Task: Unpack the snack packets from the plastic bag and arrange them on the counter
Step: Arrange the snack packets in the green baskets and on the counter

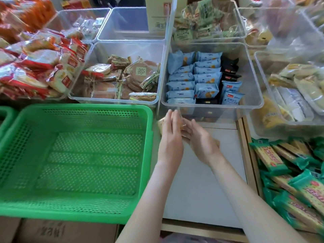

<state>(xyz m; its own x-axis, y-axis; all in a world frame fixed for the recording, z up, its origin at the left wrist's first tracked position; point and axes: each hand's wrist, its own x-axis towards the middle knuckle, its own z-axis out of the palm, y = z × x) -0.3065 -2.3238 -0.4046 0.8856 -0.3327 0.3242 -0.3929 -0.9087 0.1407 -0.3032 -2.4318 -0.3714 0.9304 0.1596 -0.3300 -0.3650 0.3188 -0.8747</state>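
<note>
On my feed a green perforated basket (87, 107) sits at the left, nothing in it. Behind it I see a clear bin (114, 101) of round brown cakes, and just beside that another clear bin (212, 104) with blue packets in rows and a few black ones. A cardboard box (61, 230) shows below the basket. Green-wrapped biscuit packs (280, 160) are piled at the right.

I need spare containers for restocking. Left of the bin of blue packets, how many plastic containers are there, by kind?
Clear bins: 4, holding red packets, white packets, brown cakes, and one empty
Green baskets: 2, one only a sliver at the left edge
Total: 6
</note>
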